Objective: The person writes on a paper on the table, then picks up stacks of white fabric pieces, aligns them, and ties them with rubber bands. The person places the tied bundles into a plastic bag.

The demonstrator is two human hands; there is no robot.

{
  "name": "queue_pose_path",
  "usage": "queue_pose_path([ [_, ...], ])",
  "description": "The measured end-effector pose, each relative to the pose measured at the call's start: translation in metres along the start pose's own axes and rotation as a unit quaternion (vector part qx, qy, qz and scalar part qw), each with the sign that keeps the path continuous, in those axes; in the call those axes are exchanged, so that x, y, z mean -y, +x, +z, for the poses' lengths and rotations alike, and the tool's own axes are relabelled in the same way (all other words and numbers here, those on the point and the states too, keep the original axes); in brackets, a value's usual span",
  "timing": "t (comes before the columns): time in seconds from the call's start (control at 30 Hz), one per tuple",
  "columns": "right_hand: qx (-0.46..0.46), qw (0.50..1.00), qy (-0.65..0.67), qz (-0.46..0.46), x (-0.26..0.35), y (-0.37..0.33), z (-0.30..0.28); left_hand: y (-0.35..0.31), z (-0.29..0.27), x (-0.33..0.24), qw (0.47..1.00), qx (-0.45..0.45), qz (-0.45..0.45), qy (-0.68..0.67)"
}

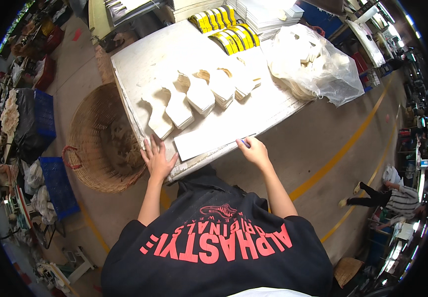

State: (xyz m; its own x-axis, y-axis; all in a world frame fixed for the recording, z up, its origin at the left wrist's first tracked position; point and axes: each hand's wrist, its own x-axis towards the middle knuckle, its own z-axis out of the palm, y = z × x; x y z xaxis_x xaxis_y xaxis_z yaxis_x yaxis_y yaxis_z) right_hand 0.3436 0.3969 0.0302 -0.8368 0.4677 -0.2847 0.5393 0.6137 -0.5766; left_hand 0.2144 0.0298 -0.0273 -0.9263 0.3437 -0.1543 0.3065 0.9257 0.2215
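Observation:
My left hand (158, 161) lies on the near left corner of the white table (142, 59), its fingers spread. In my right hand (256, 152) is a blue pen (245, 143), mostly covered by the fingers, at the right end of a long white sheet (206, 141). That sheet lies along the table's near edge, between my two hands. Beyond it stand several stacks of cream-coloured cut pieces (199, 96) with curved, notched outlines, side by side in a slanting row. The nearest stack is just past my left fingertips.
Yellow-and-black curved pieces (233, 39) stand in rows at the table's back. A clear plastic bag (318, 67) of pale pieces bulges over the right edge. Left of the table is a wicker basket (92, 128) with scraps inside. Another person (394, 198) is at the far right.

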Motion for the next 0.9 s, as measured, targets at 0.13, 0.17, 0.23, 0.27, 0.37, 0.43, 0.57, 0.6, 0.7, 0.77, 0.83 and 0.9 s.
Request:
queue_pose_path([
  [0.13,0.066,0.996,-0.057,-0.003,0.010,0.036,-0.002,0.021,-0.043,0.048,0.985,0.115,0.035,-0.123],
  [0.17,0.069,0.996,-0.060,0.005,0.002,0.044,-0.001,0.035,-0.129,0.011,0.960,0.187,-0.020,-0.209],
  [0.23,0.082,0.995,-0.062,0.007,-0.006,0.062,0.003,0.037,-0.247,-0.011,0.963,0.025,0.051,-0.263],
  [0.27,0.064,0.995,-0.076,-0.009,-0.011,0.071,0.005,0.031,-0.304,-0.025,0.963,-0.089,0.136,-0.215],
  [0.37,0.061,0.994,-0.086,-0.006,-0.014,0.094,0.007,0.005,-0.414,-0.079,0.857,-0.253,0.417,-0.167],
  [0.43,0.118,0.992,0.000,0.039,-0.010,0.103,0.000,0.000,-0.440,-0.120,0.758,-0.251,0.589,-0.128],
  [0.57,0.152,0.979,0.106,0.088,0.001,0.102,-0.012,0.002,-0.439,-0.173,0.665,-0.208,0.712,-0.088],
  [0.6,0.149,0.976,0.127,0.091,0.000,0.101,-0.012,0.005,-0.438,-0.179,0.657,-0.204,0.721,-0.085],
  [0.7,0.152,0.970,0.156,0.107,-0.003,0.098,-0.015,0.013,-0.434,-0.188,0.647,-0.198,0.731,-0.087],
  [0.77,0.155,0.964,0.166,0.138,-0.019,0.106,-0.004,0.024,-0.429,-0.191,0.644,-0.196,0.733,-0.095],
  [0.83,0.163,0.966,0.174,0.096,-0.009,0.107,-0.005,0.018,-0.429,-0.190,0.653,-0.203,0.725,-0.081],
  [0.9,0.167,0.962,0.184,0.117,-0.011,0.105,-0.011,0.025,-0.425,-0.190,0.642,-0.209,0.732,-0.086],
])
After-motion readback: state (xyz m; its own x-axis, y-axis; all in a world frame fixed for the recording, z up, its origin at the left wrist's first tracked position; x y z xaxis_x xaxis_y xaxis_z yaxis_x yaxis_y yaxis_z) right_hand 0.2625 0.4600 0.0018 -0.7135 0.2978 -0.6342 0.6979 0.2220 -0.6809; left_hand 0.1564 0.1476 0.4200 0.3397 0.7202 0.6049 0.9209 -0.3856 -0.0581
